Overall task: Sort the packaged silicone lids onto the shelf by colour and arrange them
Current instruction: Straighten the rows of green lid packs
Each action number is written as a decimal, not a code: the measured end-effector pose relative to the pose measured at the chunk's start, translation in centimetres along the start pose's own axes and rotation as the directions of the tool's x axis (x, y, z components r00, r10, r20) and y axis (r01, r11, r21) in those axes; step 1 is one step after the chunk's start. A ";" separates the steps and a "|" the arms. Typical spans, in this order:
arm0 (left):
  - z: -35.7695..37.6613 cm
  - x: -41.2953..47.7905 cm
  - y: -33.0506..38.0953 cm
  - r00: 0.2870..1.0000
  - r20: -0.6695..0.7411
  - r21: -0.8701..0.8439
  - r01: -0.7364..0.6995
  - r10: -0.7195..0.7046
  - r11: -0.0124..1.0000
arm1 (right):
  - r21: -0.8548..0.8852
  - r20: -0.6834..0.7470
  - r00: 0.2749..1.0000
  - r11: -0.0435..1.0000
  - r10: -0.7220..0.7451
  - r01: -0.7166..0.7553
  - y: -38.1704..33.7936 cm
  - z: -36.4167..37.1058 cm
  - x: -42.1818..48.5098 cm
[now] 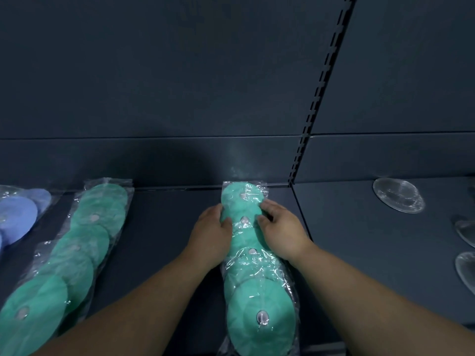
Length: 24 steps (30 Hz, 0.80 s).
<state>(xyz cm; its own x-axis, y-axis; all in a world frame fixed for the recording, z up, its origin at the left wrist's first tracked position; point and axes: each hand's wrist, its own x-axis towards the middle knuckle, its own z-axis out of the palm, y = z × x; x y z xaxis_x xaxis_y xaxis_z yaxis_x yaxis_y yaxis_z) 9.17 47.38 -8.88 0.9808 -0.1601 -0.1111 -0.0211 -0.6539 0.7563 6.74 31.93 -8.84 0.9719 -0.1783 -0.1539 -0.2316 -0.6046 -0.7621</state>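
A long clear plastic pack of green silicone lids [259,286] lies lengthwise on the dark shelf [167,227], its far end near the back wall. My left hand [212,232] grips the pack's left edge and my right hand [281,231] grips its right edge, both toward the far half. A second green lid pack [77,250] lies on the shelf at the left. At the far left edge, partly cut off, lies a pack of blue lids [20,217].
Clear transparent lids [398,195] lie on the neighbouring shelf section at the right, with more [466,232] at the right edge. A slotted upright post [316,98] divides the two shelf sections. A dark back panel rises behind.
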 end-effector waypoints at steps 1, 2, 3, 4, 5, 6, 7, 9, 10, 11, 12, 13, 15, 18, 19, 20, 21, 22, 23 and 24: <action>-0.1 0.1 0.1 1.000 0.015 0.021 0.011 -0.011 1.000 | -0.001 0.013 1.000 1.000 0.005 -0.005 0.0 -0.1 0.1; -0.2 0.1 0.2 0.999 0.026 0.029 0.027 -0.027 0.999 | 0.006 0.019 1.000 1.000 0.011 -0.011 -0.1 -0.1 0.2; -0.4 0.0 0.2 0.999 0.031 0.021 0.039 -0.039 0.999 | 0.030 0.019 1.000 0.999 0.023 -0.024 -0.2 -0.2 0.1; -0.6 -0.1 0.3 0.998 0.031 0.007 0.047 -0.047 0.999 | 0.070 0.009 0.999 0.997 0.039 -0.040 -0.3 -0.3 0.0; -0.8 -0.3 0.3 0.998 0.029 -0.003 0.061 -0.061 0.998 | 0.124 -0.010 0.998 0.990 0.062 -0.060 -0.4 -0.4 -0.2; -1.0 -0.7 0.2 0.996 0.025 -0.010 0.080 -0.080 0.997 | 0.177 -0.044 0.996 0.982 0.080 -0.071 -0.5 -0.6 -0.6; -1.3 -1.3 0.1 0.995 0.012 -0.019 0.101 -0.101 0.995 | 0.206 -0.087 0.992 0.976 0.097 -0.077 -0.6 -0.9 -1.1; -1.8 -3.0 -0.1 0.993 -0.023 -0.051 0.117 -0.119 0.992 | 0.178 -0.163 0.980 0.981 0.112 -0.082 -0.5 -1.6 -2.5; -1.9 -4.0 -0.2 0.992 -0.033 -0.084 0.121 -0.124 0.989 | 0.150 -0.176 0.977 0.984 0.123 -0.096 -0.4 -1.9 -3.4; -1.9 -5.1 -0.3 0.991 -0.029 -0.131 0.128 -0.133 0.983 | 0.129 -0.169 0.976 0.985 0.138 -0.117 -0.1 -2.1 -4.3; -1.8 -6.1 -0.3 0.990 -0.016 -0.192 0.134 -0.140 0.972 | 0.118 -0.151 0.977 0.984 0.152 -0.135 0.1 -2.2 -5.2; -1.5 -7.1 -0.2 0.989 0.004 -0.253 0.146 -0.150 0.956 | 0.110 -0.128 0.978 0.983 0.162 -0.148 0.3 -2.1 -6.0; -0.9 -8.5 0.2 0.986 0.039 -0.335 0.164 -0.161 0.928 | 0.106 -0.102 0.982 0.983 0.161 -0.150 0.5 -1.6 -7.1; -0.2 -9.1 0.5 0.985 0.028 -0.396 0.168 -0.171 0.902 | 0.211 -0.126 0.981 0.970 0.149 -0.120 0.5 -0.9 -7.8; -0.1 -9.2 0.7 0.985 0.015 -0.401 0.162 -0.171 0.902 | 0.245 -0.136 0.980 0.963 0.146 -0.110 0.6 -0.6 -7.9; -0.1 -9.2 0.8 0.986 -0.004 -0.398 0.149 -0.165 0.905 | 0.262 -0.144 0.979 0.960 0.143 -0.102 0.6 -0.3 -7.9; -0.1 -9.3 0.9 0.987 -0.021 -0.391 0.140 -0.161 0.910 | 0.266 -0.153 0.978 0.959 0.139 -0.095 0.7 -0.1 -7.9; -0.2 -9.3 1.1 0.987 -0.039 -0.385 0.128 -0.155 0.914 | 0.264 -0.162 0.978 0.961 0.132 -0.086 0.7 0.1 -7.9; -0.2 -9.1 1.2 0.987 -0.052 -0.383 0.120 -0.151 0.916 | 0.267 -0.171 0.977 0.961 0.125 -0.076 0.6 0.1 -7.9; -0.3 -9.0 1.3 0.988 -0.056 -0.376 0.111 -0.142 0.920 | 0.277 -0.175 0.977 0.958 0.121 -0.069 0.6 0.2 -7.8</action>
<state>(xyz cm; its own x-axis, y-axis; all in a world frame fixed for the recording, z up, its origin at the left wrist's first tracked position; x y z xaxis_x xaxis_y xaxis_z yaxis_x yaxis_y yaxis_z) 0.41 48.22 -6.68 0.9831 -0.0242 -0.1816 0.1626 -0.3411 0.9258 -0.99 33.12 -8.20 0.9139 -0.3837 -0.1326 -0.2775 -0.3519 -0.8940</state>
